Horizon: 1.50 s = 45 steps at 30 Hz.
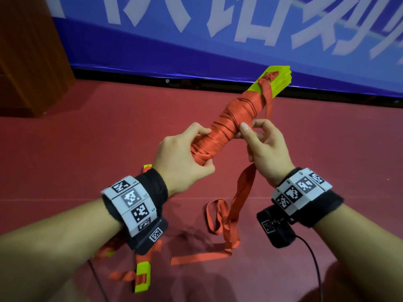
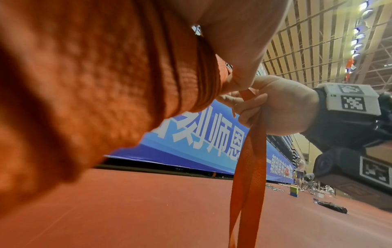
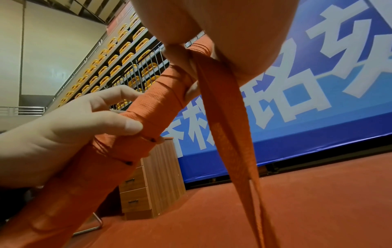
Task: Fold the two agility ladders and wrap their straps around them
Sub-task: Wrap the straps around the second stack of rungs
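Note:
A folded ladder bundle (image 1: 231, 118) of neon-yellow rungs, wound in orange strap, points up and away from me. My left hand (image 1: 185, 155) grips its near end, fingers curled round the wraps (image 3: 135, 117). My right hand (image 1: 261, 144) pinches the loose strap (image 1: 242, 192) beside the bundle's middle, and the strap hangs to the floor (image 2: 250, 159) (image 3: 229, 134). A second ladder (image 1: 142, 277), unfolded, lies on the floor below my left wrist, partly hidden.
Red floor (image 1: 109, 131) all around. A blue banner (image 1: 196, 46) runs along the back. A wooden cabinet (image 1: 28, 57) stands at the far left. Loose strap loops (image 1: 218, 216) lie on the floor between my forearms. People and gear (image 2: 301, 181) are far off.

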{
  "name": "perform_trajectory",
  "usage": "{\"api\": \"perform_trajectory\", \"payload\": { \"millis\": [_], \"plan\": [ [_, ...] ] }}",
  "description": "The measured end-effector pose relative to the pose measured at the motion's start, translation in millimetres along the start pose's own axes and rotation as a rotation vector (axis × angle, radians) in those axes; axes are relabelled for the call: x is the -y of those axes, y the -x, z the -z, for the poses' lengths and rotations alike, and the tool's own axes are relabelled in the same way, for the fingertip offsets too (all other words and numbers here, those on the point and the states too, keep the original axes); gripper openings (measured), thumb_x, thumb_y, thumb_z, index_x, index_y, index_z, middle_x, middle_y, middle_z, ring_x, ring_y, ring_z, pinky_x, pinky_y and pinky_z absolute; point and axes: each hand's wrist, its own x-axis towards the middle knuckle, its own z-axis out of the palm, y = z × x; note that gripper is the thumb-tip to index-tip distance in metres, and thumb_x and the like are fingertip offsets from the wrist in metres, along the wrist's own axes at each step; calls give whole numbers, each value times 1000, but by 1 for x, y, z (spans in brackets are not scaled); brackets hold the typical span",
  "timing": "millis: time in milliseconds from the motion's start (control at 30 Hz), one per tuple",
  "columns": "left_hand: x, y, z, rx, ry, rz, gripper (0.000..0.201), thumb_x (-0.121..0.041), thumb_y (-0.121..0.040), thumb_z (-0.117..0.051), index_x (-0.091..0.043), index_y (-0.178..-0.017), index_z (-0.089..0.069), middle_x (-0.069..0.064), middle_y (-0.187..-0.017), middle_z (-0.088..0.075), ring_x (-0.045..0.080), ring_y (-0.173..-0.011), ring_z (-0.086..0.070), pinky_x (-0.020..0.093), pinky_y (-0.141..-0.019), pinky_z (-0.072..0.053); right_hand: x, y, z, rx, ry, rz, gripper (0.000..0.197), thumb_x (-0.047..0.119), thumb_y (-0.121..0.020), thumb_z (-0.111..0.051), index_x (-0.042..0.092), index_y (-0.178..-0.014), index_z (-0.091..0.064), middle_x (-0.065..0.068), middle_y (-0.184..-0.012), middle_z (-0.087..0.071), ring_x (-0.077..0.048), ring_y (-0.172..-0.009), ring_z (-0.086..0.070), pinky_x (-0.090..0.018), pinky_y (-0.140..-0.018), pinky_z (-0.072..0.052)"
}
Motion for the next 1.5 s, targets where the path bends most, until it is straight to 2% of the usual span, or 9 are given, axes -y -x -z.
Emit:
{"api": "perform_trajectory", "payload": {
  "millis": [333, 533, 800, 933, 1067, 1200, 1300, 1400, 1500],
  "plan": [
    [-3, 2, 2, 65, 325, 157, 50, -5, -67, -83, -23, -109, -63, -4, -98, -74, 9, -86, -73, 29, -84, -60, 3, -1, 2, -3, 9, 40, 18, 26, -95, -69, 20, -94, -52, 5, -76, -76, -2, -43, -47, -20, -42, -42],
    [-2, 2, 0, 144, 443, 222, 51, 3, -72, -80, -24, -110, -62, 2, -89, -77, 25, -83, -75, 43, -80, -62, 1, -3, 3, 50, 51, -62, 49, 59, -84, -61, 13, -99, -65, 0, -93, -79, -11, -43, -46, -21, -48, -41],
    [0, -1, 2, 211, 433, 233, 49, -15, -66, -72, -30, -110, -59, 0, -87, -77, 38, -80, -71, 49, -67, -61, 2, -2, -3, 113, -32, -96, 49, 57, -88, -57, 9, -97, -62, -11, -91, -78, -11, -45, -42, -20, -47, -36],
    [1, 0, 2, 215, 315, 193, 49, -16, -75, -77, -31, -117, -57, -6, -91, -76, 21, -82, -73, 36, -72, -59, 2, -1, -11, 38, -67, -164, 43, 49, -96, -61, 6, -99, -66, -8, -80, -77, -11, -47, -39, -20, -45, -34],
    [1, 1, 1, 189, -45, 58, 76, -50, -75, -79, -42, -140, -40, -15, -122, -63, 8, -105, -65, 33, -89, -54, 1, -3, -12, -91, -87, -216, 39, 46, -96, -65, 9, -83, -64, -3, -67, -73, -5, -40, -40, -18, -45, -35],
    [-6, 8, -4, 227, -370, -17, 97, -54, -74, -81, -51, -148, -18, -10, -125, -44, 20, -95, -63, 34, -73, -50, -1, -1, -15, -164, -41, -217, 60, 51, -94, -66, 16, -45, -61, -31, -78, -70, -2, -37, -42, -25, -56, -34],
    [-4, 10, -11, 234, -555, -78, 97, -39, -79, -81, -49, -149, -15, -4, -129, -38, 21, -97, -59, 34, -65, -49, -6, -1, -15, -207, 1, -268, 71, 60, -91, -65, 20, -33, -58, -29, -68, -64, -9, -39, -39, -29, -54, -33],
    [-2, 7, -11, 191, -571, -102, 90, -23, -80, -75, -46, -149, -20, -3, -124, -42, 22, -95, -59, 36, -61, -50, -5, -2, -14, -208, -14, -306, 65, 61, -89, -67, 16, -42, -64, -15, -62, -64, -12, -44, -44, -28, -54, -35],
    [0, 6, -10, 190, -576, -106, 89, -22, -80, -72, -46, -149, -21, -2, -122, -44, 22, -93, -59, 34, -60, -45, -2, -2, -10, -192, 3, -289, 49, 59, -88, -69, 14, -74, -55, -2, -58, -69, -6, -42, -44, -26, -55, -38]
  ]
}}
